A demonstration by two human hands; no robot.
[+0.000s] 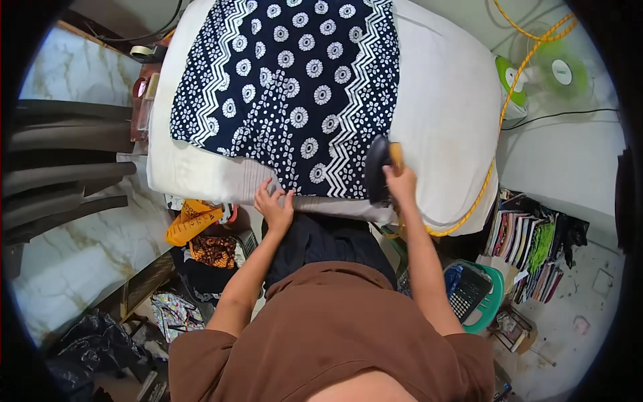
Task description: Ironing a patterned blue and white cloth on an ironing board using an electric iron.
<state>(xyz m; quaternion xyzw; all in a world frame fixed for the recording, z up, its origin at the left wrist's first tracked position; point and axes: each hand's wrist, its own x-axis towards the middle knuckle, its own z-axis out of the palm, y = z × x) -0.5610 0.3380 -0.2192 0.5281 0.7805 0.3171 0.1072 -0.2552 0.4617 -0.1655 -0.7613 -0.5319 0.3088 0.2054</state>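
Note:
A dark navy cloth point(311, 95) with white flower and zigzag prints lies spread over a white padded ironing table point(447, 100). My right hand point(403, 183) grips the yellowish handle of a black electric iron point(377, 168), which stands at the cloth's lower right edge; its soleplate is hidden from me. At the near edge of the cloth, my left hand point(275, 203) has its fingers apart, the fingertips at the cloth's lower border beside a striped part of the white cover. The iron's yellow cord point(482, 196) runs along the right side of the table.
A green and white fan point(560, 73) stands at the back right, near the cord. Folded fabrics point(517, 241) are stacked at right, above a green plastic chair point(495, 296). An orange bag point(193, 221) hangs below the table's left front. Dark cloths point(65, 151) hang at left.

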